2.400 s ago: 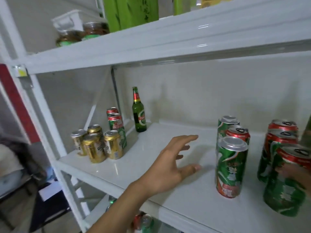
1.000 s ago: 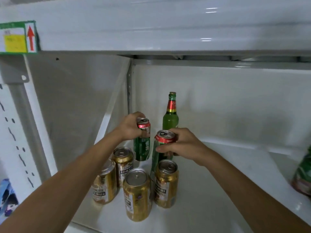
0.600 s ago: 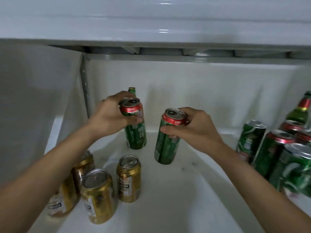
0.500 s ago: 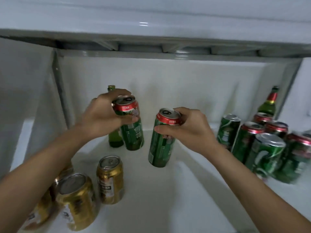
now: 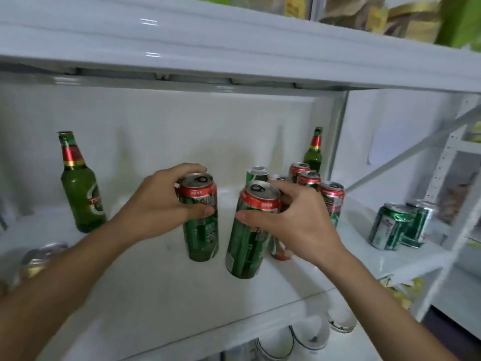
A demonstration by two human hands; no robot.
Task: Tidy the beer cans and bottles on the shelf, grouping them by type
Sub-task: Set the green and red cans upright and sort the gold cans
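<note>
The left hand gripped a green can by its red top band, fingers curled over the rim from behind and the thumb laid across the front, while the right hand held a second can the same way, thumb on the near side and fingertips hooked over the far edge of the lid. Both cans hung clear of the shelf, the right one tilted with its base swung toward the left hand, the left one nearly upright. Both forearms reached in from below, converging, wrists bent slightly down. Judging from this, the step in hand was carrying two green cans over to their own kind: just beyond the right hand's fingers stood a can cluster with matching red tops, and farther right of that hand two silver-topped cans sat apart. A bottle stood well to the left of the left hand, and another bottle stood behind the cluster, so the bottles were not yet together. A gold can showed blurred beneath the left forearm. The next move probably called for lowering each can upright beside the cluster, the right one levelled first, with care not to knock the close-packed cans already standing there.
</note>
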